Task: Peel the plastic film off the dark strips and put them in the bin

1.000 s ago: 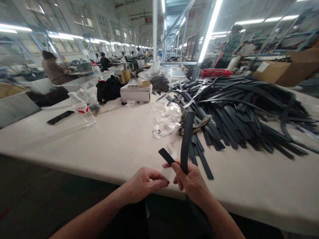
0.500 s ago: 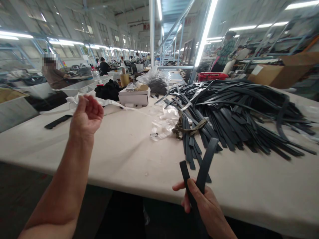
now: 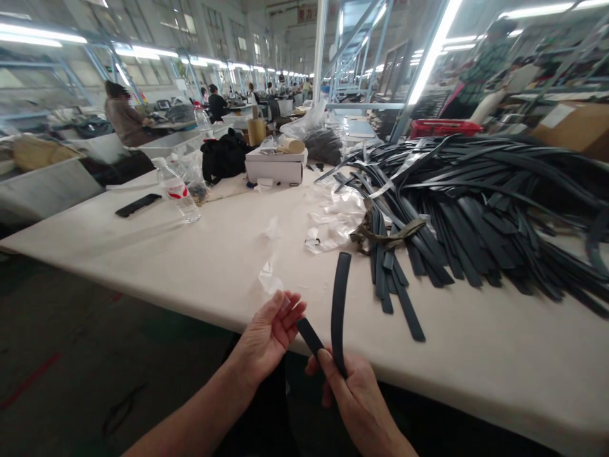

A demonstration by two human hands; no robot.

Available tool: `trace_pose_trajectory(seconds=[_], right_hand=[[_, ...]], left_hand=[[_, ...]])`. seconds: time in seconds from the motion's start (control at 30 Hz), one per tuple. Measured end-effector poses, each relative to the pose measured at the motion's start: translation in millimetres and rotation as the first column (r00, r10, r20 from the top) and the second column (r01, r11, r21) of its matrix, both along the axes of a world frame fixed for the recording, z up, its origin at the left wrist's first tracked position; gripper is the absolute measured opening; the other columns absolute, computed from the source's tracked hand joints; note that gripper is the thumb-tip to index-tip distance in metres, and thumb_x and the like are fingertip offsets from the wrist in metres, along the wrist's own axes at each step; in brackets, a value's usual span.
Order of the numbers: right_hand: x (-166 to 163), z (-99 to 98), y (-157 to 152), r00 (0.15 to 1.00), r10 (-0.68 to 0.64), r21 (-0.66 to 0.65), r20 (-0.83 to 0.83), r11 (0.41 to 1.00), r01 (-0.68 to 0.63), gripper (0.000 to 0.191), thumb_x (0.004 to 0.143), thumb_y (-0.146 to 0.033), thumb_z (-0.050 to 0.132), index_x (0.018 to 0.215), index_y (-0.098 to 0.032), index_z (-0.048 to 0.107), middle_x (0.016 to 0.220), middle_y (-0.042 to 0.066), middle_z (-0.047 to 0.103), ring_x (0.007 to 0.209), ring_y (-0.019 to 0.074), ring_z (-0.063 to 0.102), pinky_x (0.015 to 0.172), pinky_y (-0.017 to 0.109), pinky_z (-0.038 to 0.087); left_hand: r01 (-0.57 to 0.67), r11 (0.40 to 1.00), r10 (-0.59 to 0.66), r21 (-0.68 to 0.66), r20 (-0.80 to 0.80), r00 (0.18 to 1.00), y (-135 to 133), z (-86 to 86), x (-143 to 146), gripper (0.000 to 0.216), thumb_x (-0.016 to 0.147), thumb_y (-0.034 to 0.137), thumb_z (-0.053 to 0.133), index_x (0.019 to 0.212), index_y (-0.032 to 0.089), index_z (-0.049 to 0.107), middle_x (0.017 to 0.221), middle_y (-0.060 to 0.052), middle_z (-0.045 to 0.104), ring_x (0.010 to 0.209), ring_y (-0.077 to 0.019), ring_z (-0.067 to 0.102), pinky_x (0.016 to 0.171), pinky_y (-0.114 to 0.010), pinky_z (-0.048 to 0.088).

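Head camera gives me a long white table (image 3: 228, 266) stretching away across the shop floor, and I take it as my landmark for everything else. Spread over the table's far right half lies a big heap of black straps (image 3: 476, 203), their loose ends fanning toward the near edge. Toward the far left of the table stands a white box (image 3: 275, 170), with a black bag (image 3: 223, 158) just beside it on the left, and nearer the left edge a clear water bottle (image 3: 177, 192) and a flat black piece (image 3: 137, 204). Crumpled clear plastic (image 3: 335, 219) lies mid-table, touching the strap heap. At the table's near edge, both forearms come up from below the frame. My right hand (image 3: 354, 393) is closed around a single black strap (image 3: 339, 304), folded so both ends rise from the fist, thumb pressed across it; the long end curves upright above the tabletop, the short end slants left. My left hand (image 3: 269, 333) is held open, palm turned up, fingers (image 3: 290, 311) extended and loosely spread, their tips just beside the strap's short end; I cannot tell whether they touch it.
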State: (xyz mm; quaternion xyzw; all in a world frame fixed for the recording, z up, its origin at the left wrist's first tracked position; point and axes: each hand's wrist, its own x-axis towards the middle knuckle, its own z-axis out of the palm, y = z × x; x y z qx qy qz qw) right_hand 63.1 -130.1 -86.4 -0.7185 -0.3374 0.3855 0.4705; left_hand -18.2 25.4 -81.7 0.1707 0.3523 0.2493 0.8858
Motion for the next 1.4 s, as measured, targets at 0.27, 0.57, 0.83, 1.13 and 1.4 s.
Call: trace_pose_trajectory(seconds=[0.27,0.57,0.83,1.13,1.4], right_hand=[[-0.6,-1.0,10.2,0.954,0.0,-0.053,0.299,0.998,0.016,0.057,0.094,-0.063,0.026,0.08,-0.021,0.062,0.058,0.002,0.056,0.058,0.0189,0.054,0.057,0.028,0.035],[-1.9,-4.2,10.9,0.948,0.005,-0.058,0.318,0.998,0.014,0.058,0.095,-0.063,0.025,0.079,-0.021,0.062,0.058,0.002,0.056,0.06,0.0201,0.055,0.059,0.029,0.034],[-1.7,-10.1,11.3,0.946,-0.079,-0.011,0.315,0.996,0.087,0.052,0.095,-0.061,0.028,0.078,-0.022,0.056,0.07,0.003,0.063,0.063,0.0187,0.056,0.061,0.029,0.035],[-2.7,-14.9,14.6,0.92,0.031,-0.09,0.39,0.996,0.005,0.046,0.097,-0.053,0.029,0.078,-0.021,0.056,0.065,0.002,0.059,0.059,0.0178,0.054,0.059,0.028,0.033],[-3.4,-21.7,-7.8,0.95,0.259,-0.069,-0.172,0.959,-0.274,0.06,0.091,-0.068,0.034,0.089,-0.016,0.063,0.071,0.004,0.064,0.052,0.0119,0.052,0.049,0.021,0.035]], left_hand=[[0.095,0.995,-0.096,0.012,0.068,0.993,-17.8,-11.9,-5.5,0.019,0.079,0.028,0.076,0.087,0.013,0.068,0.086,-0.005,0.074,0.081,-0.0175,0.072,0.072,-0.027,0.059],[0.04,0.999,-0.039,-0.012,0.038,0.998,-14.4,-6.6,-4.6,0.012,0.086,0.024,0.068,0.088,0.013,0.066,0.086,-0.006,0.074,0.081,-0.0181,0.072,0.073,-0.028,0.059],[0.06,0.998,-0.059,-0.019,0.051,0.997,-21.3,-4.9,1.6,0.016,0.087,0.027,0.067,0.096,0.013,0.066,0.092,-0.009,0.074,0.086,-0.0193,0.072,0.074,-0.029,0.059],[0.088,0.994,-0.09,0.064,0.03,0.995,-33.8,-16.3,-1.5,0.026,0.074,0.031,0.081,0.089,0.013,0.071,0.09,-0.008,0.075,0.082,-0.0183,0.07,0.063,-0.024,0.056],[0.05,0.989,-0.045,0.137,-0.036,0.998,-23.1,-22.9,-18.9,0.035,0.069,0.038,0.084,0.087,0.01,0.072,0.082,-0.007,0.074,0.069,-0.0147,0.068,0.059,-0.02,0.052]])
